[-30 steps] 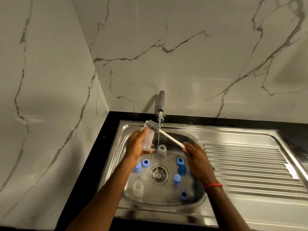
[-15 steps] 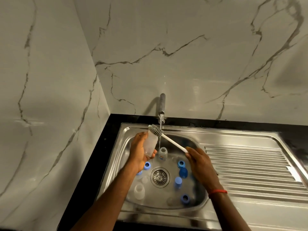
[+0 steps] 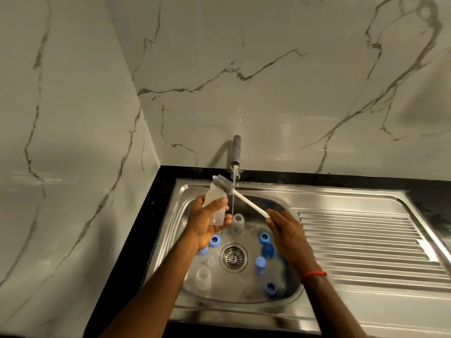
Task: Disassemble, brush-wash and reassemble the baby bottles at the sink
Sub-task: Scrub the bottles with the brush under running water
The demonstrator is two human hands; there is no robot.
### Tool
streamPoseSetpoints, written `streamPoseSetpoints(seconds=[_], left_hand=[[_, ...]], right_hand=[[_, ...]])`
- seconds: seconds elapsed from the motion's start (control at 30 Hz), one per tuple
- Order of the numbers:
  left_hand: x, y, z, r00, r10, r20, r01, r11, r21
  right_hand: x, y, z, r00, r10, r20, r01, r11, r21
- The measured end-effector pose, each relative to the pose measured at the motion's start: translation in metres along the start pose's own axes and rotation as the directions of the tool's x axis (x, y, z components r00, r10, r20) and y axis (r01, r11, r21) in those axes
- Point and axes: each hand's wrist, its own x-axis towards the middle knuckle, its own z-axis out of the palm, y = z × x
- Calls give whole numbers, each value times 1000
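**STEP IN HAND: brush-wash of bottle body**

1. L hand (image 3: 207, 228) grasps the translucent white plastic bottle body (image 3: 216, 203) round its lower half, thumb across the front. Bottle is held above the basin's far-left part, mouth tilted up and far.
2. R hand (image 3: 285, 230) pinches the near end of the long white-handled brush w/ grey bristle head (image 3: 249, 202). The handle runs up and left, and the head lies at the bottle mouth. Whether any bristles are inside: cannot tell.
3. Recommended: line the handle up w/ the bottle axis before pushing in. It now crosses at an angle, so the head would prob. catch on the rim. Then twist and stroke down to the base.
4. Keep L grip firm, as wet plastic is likely slippery.

**POSE**

- Both forearms reach in from the near edge.
- L palm faces right.
- R wrist, w/ red band (image 3: 313, 274), is roughly level.

**SURROUNDINGS**

- A thin water stream (image 3: 233, 198) from the grey tap (image 3: 236, 152) falls just right of the held bottle, toward a small clear bottle (image 3: 238, 222) standing upright below.
- The stainless steel sink (image 3: 317, 191) holds separate parts round the drain strainer (image 3: 233, 257): a blue screw ring (image 3: 214, 240), a dark blue cap (image 3: 267, 250) and a clear bottle (image 3: 203, 279) at near left.
- Disassembly appears done. Reassembly is not yet started.
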Motion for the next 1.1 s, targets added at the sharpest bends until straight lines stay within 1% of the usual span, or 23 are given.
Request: streamPoseSetpoints(seconds=[0.1,0.2,0.3,0.4,0.5,0.63,0.77,0.87,0.93,1.0,1.1], left_hand=[[3,3,1,999,-25,-19,25,999,22],[3,8,-5,999,-33,5,33,999,42],[-3,6,-5,995,-96,41,95,995,32],[-2,0,1,989,-139,39,137,989,47],[-1,-3,4,994,-110,19,109,992,66],[-7,-4,2,997,-68,45,63,992,109],[-7,-12,0,991,-127,53,125,992,32],[-7,-9,5,987,-128,97,125,991,40],[-4,-7,4,983,-134,122,135,991,1],[-1,-3,-1,984,-135,113,139,990,-29],[-2,-3,-5,988,-144,62,145,989,-7]], right_hand=[[8,-11,5,1000,-21,8,21,1000,4],[1,3,-1,1000,5,17,-5,1000,14],[-8,15,-5,999,14,36,-15,999,29],[1,1,4,1000,-19,18,18,999,37],[6,-8,6,999,-42,20,41,999,32],[-9,14,-3,999,-31,33,29,998,60],[-9,15,-1,999,-27,32,25,999,41],[6,-6,-2,997,-76,11,76,997,-4],[11,-13,-4,995,-99,22,100,995,-29],[7,-7,-6,997,-79,23,79,996,-29],[-7,12,-6,999,-39,33,38,999,11]])
